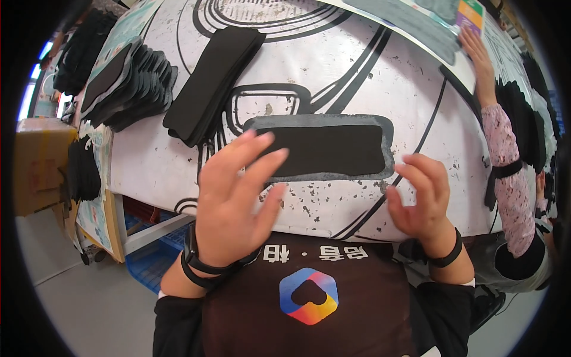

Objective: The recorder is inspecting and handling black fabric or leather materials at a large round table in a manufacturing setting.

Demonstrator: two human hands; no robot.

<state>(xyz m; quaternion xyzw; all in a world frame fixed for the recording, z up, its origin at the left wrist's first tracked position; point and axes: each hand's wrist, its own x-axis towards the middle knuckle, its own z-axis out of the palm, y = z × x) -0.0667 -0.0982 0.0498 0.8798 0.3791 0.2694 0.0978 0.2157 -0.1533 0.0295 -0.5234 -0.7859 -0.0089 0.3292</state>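
In front of me on the table lies a black rectangular piece of material (333, 149), on top of a larger grey piece with rounded corners (388, 134) that shows as a border around it. Over its left end is my left hand (232, 199), fingers stretched and spread, partly covering that end; whether the fingertips touch it I cannot tell. My right hand (423, 196) is held just off the lower right corner, fingers bent and thumb apart, with nothing in it. A stack of long black strips (217, 80) lies beyond my left hand.
A fanned pile of black pieces with grey borders (128, 89) sits at the far left. A cardboard box (41, 163) stands left of the table (151, 172). At the far right, another person's arm in a pink sleeve (502, 143) reaches toward a grey sheet (410, 27).
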